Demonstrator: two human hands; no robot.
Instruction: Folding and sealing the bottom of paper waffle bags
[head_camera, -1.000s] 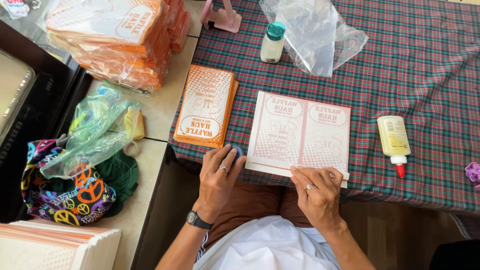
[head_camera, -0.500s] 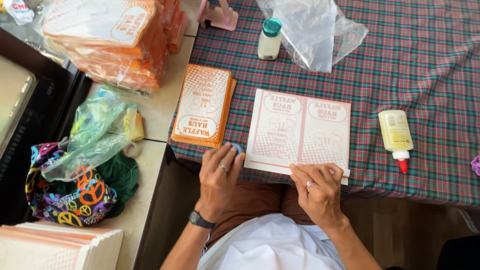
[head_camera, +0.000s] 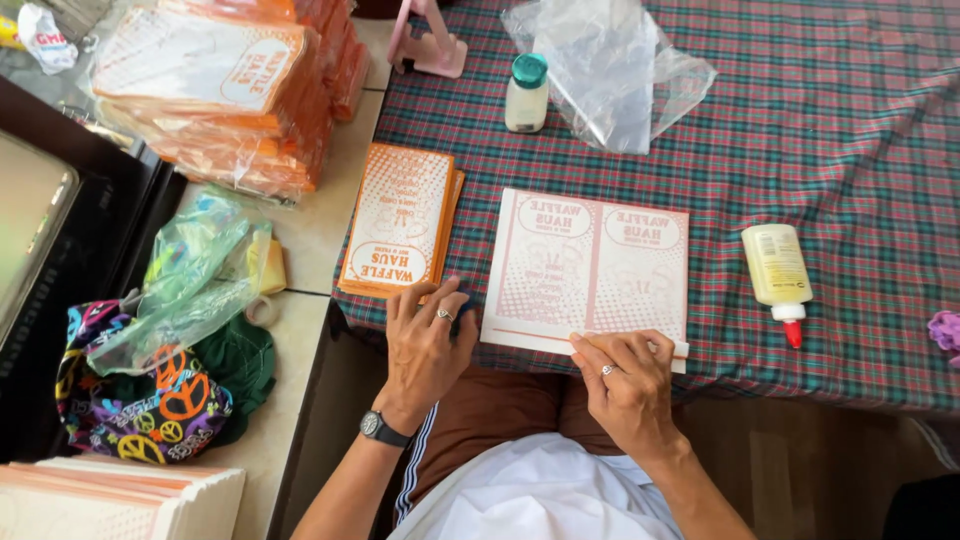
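Head view, near edge: right hand (head_camera: 630, 385) presses fingertips (head_camera: 590, 345) flat along the bottom flap of the flat white-and-orange printed paper sheet (head_camera: 590, 265), pinning it.
Left hand (head_camera: 425, 345): spread loosely on the red-green plaid tablecloth (head_camera: 850, 130), steadying the sheet's left edge.
Beside: stack of orange printed paper bags (head_camera: 400, 220), handy.
Right side: yellowish glue bottle with red tip (head_camera: 775, 275), lying down.
Far: small teal-capped bottle (head_camera: 526, 92), clear plastic bag (head_camera: 605, 70).

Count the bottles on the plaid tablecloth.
2. A small teal-capped bottle stands near the clear plastic bag; a red-tipped glue bottle lies right of the flat printed sheet. The bag might hide more.
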